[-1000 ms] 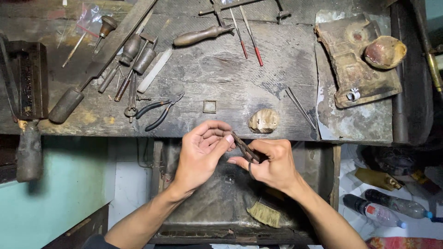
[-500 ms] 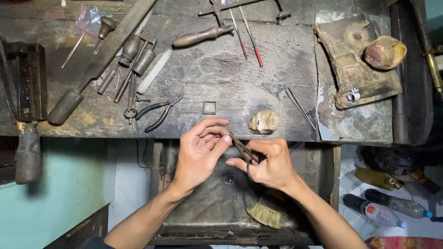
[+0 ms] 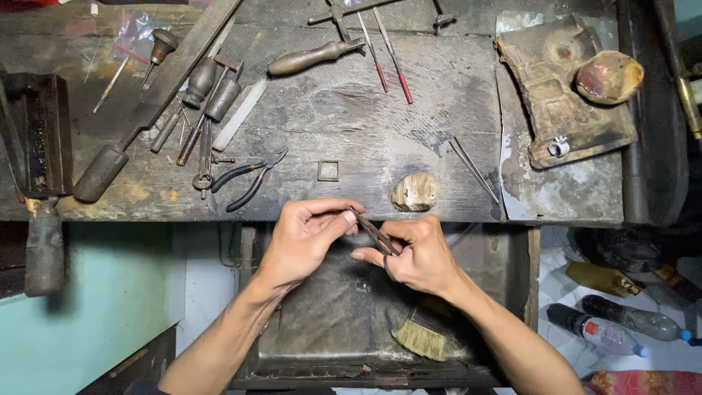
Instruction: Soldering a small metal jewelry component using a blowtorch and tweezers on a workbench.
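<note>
Below the workbench edge, both hands meet, right hand fingers pinching pliers, left hand fingers curled at their tip.

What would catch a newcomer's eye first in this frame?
Both hands meet at the centre, just below the worn wooden bench's front edge: the right hand grips slim dark pliers whose tip reaches the left hand's fingertips. Behind them on the bench lie a small square metal frame and a pale rounded lump. Under the hands, an open drawer holds a bristle brush.
</note>
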